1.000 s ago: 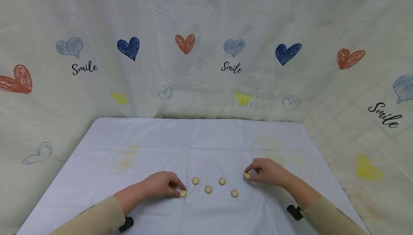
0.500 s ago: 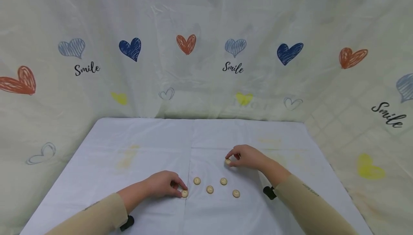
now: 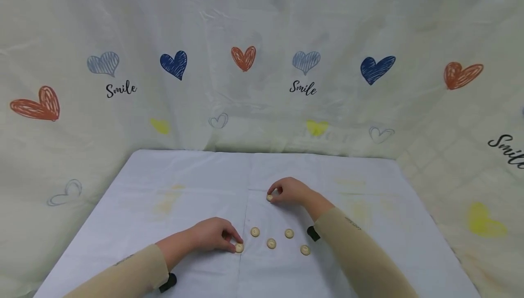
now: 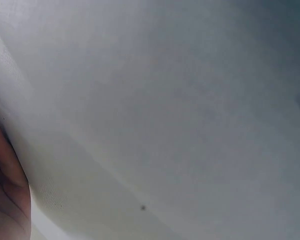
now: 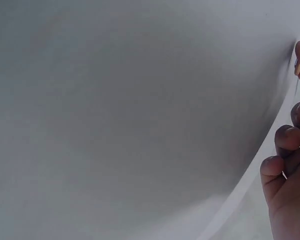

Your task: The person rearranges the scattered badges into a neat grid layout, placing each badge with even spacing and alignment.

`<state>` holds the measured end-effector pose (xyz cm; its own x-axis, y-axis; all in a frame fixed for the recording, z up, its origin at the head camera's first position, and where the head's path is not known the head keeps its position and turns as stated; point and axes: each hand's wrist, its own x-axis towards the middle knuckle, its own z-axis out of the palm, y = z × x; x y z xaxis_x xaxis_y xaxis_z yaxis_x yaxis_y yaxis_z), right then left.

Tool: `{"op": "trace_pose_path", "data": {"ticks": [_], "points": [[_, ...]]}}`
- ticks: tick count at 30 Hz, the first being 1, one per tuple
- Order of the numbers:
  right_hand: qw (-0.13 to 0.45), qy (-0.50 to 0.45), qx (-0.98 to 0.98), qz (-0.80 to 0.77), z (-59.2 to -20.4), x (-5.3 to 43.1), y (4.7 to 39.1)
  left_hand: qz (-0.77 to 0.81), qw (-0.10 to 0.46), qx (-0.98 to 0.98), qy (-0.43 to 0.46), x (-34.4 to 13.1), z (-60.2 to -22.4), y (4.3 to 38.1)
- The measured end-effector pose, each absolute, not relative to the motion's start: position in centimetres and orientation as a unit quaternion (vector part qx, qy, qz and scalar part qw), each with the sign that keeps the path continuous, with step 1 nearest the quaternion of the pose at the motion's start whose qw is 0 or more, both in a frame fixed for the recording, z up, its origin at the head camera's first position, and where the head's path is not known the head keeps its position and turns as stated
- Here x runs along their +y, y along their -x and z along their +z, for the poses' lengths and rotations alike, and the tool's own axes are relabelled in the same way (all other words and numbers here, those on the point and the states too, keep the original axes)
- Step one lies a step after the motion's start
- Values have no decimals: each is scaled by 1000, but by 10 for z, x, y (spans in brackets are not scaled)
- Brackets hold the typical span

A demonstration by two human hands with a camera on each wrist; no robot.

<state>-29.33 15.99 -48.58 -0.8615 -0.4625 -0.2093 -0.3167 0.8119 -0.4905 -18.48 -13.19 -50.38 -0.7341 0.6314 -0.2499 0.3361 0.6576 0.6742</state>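
My right hand (image 3: 291, 191) pinches a round wooden button (image 3: 269, 197) between thumb and index finger, over the middle of the table. Part of that button (image 5: 298, 67) shows at the right edge of the right wrist view, the other fingers curled below it. At the near left, my left hand (image 3: 213, 234) pinches another such button (image 3: 239, 248) at table level. Between and right of the hands lie several more: one button (image 3: 255, 232) closest to the left hand, a second button (image 3: 271, 243), a third button (image 3: 289, 233) and the rightmost button (image 3: 304, 250).
A white cloth (image 3: 192, 175) with fold creases and faint yellow stains covers the table. Behind it hangs a pale curtain (image 3: 270, 107) printed with hearts and the word Smile. Black wrist devices sit under both tan sleeves (image 3: 360, 252).
My right hand has carried its button leftward and farther from me, from the right of the loose buttons to behind them. The left hand stays at its button. The head view has shifted slightly.
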Motion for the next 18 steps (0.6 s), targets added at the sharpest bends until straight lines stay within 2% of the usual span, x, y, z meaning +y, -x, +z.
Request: {"op": "trace_pose_path", "data": {"ticks": [10,18], "points": [[155,200,941,-227,-487,148,295,294,231,882,-287,-129,-505,185],[172,173,934,-263,-483,150,288,279,233,885,-291,-131,-500,182]]}}
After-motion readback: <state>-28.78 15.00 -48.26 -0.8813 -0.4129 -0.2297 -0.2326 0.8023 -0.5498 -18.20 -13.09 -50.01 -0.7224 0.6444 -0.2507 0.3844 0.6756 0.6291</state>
